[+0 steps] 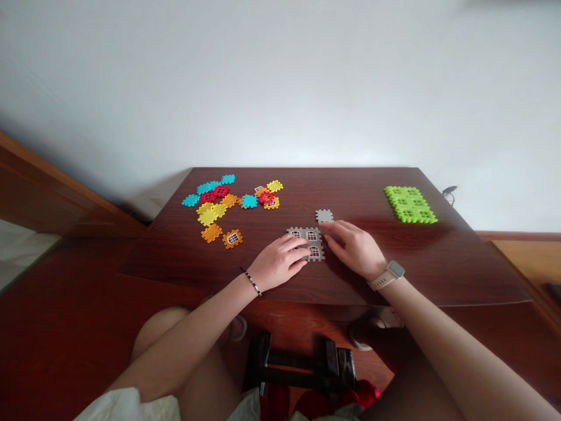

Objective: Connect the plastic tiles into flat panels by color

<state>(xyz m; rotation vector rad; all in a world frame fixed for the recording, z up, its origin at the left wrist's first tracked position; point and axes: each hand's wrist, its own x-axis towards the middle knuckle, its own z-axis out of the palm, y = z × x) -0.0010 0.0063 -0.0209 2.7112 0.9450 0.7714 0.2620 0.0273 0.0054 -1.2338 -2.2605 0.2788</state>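
Observation:
My left hand (283, 260) lies over a flat panel of joined grey window tiles (314, 236), its fingers stretched out and slightly apart. Part of the panel is hidden under those fingers; white window frames show in the visible tiles. A single plain grey tile (324, 216) lies flat just beyond the panel's far right corner. At the panel's right side is my right hand (357, 248), with the index fingertip at the near edge of the single tile and the thumb apart below it. Whether that fingertip presses on the tile, I cannot tell.
Loose orange tiles (212, 233), yellow tiles (207, 216), blue tiles (249, 202) and red tiles (221, 191) lie scattered on the left of the brown table (359, 181). A joined lime green panel (409, 204) lies at the right. A wall rises behind the table.

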